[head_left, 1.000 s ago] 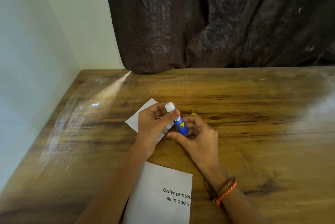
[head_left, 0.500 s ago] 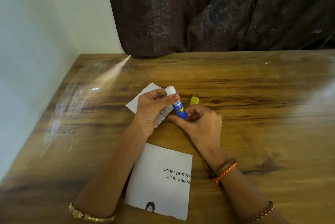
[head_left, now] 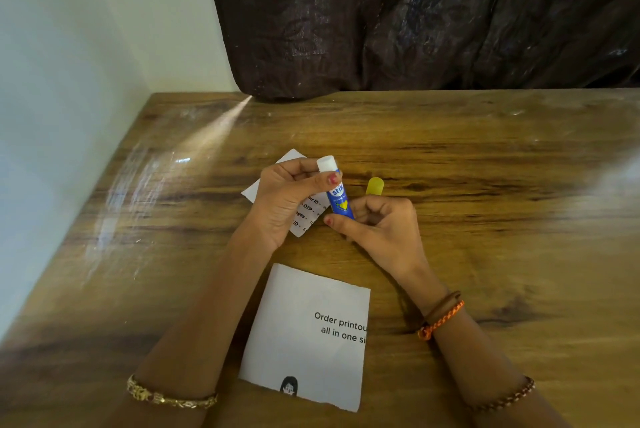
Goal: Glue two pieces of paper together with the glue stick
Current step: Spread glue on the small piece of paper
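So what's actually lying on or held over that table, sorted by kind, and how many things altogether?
Pieces of paper: 2, the near sheet and the far slip under the left hand
Glue sticks: 1, held by both hands, right hand at its base
Yellow caps: 1
Total: 4

Soft, dimmish daylight fills the room. A narrow bright streak slants across the table (head_left: 194, 150) from under the curtain (head_left: 415, 12), with smeary glare beside it. The right side washes out hazily. Edges bow from the wide lens; the centre stays sharp.
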